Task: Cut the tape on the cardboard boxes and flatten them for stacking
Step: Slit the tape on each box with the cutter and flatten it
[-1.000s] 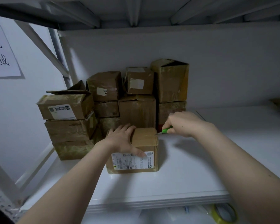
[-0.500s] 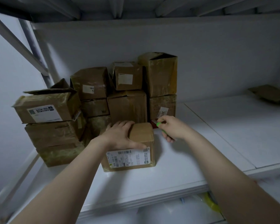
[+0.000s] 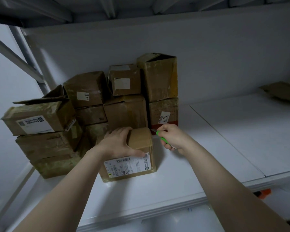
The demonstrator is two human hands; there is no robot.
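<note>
Left hand (image 3: 119, 144) grips the small box (image 3: 141, 139) from above, and just beside it the right hand (image 3: 174, 138) clutches a green cutter (image 3: 164, 140) — blade at the box's corner.

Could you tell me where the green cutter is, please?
In the head view, right of centre: the right hand grips the green cutter, its blade at the top right edge of the front box.

Dim light. White desk (image 3: 182, 186), two panels, seam right of centre. Plain white wall (image 3: 224, 52) behind. Grey steel brace (image 3: 12, 58) left, beams (image 3: 108, 6) overhead.
</note>
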